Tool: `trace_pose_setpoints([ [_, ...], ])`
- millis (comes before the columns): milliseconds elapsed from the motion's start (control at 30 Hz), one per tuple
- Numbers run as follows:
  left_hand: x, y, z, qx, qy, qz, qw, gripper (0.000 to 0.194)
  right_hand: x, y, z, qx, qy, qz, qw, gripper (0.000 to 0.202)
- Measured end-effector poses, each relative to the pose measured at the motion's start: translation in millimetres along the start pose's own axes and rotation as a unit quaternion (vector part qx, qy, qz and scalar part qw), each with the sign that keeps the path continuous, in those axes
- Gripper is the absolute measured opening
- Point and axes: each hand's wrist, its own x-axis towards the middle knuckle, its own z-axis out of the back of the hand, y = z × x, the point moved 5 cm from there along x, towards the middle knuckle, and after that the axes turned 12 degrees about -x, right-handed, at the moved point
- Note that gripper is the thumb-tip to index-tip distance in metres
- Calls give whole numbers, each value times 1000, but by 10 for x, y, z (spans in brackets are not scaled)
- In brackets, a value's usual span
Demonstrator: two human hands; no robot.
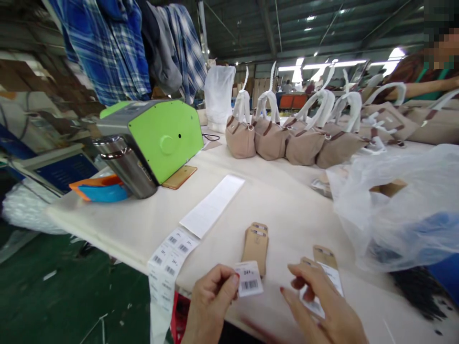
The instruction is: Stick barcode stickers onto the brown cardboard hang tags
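Between thumb and finger, my left hand (215,298) pinches a white barcode sticker (250,279) by its left edge. My right hand (324,301) has its thumb and fingers apart, with nothing seen between them. It partly covers kraft-brown hang tags (325,257) that carry white stickers. Just beyond the held sticker lies a stack of brown hang tags (256,246). A strip of printed barcode labels (172,258) lies left of my left hand and hangs over the table's front edge.
Left on the table (287,200) stand a green-sided machine (168,138), a steel flask (129,167) and a phone (180,177). Beige handbags (270,138) line the back. Clear plastic bags (394,205) fill the right. A person (423,71) is at the far right.
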Motion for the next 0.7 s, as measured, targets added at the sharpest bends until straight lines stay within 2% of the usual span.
trace_pose_setpoints([
  [67,84,-64,-4,6,-2,-40,999,25,193,-108,-189,18,102,-56,993,25],
  [133,142,-83,-47,37,13,-74,996,22,351,-121,-336,16,151,-71,986,27],
  [267,174,10,-152,115,61,-92,987,17,579,-38,-478,8,159,-79,984,37],
  [367,168,57,-162,147,71,-94,982,16,677,8,-521,19,177,-86,980,36],
  [500,162,69,-141,137,81,-87,983,17,713,-16,-537,50,189,-100,976,38],
  [700,131,82,-139,110,93,-91,985,17,656,-130,-601,111,209,-167,957,42],
])
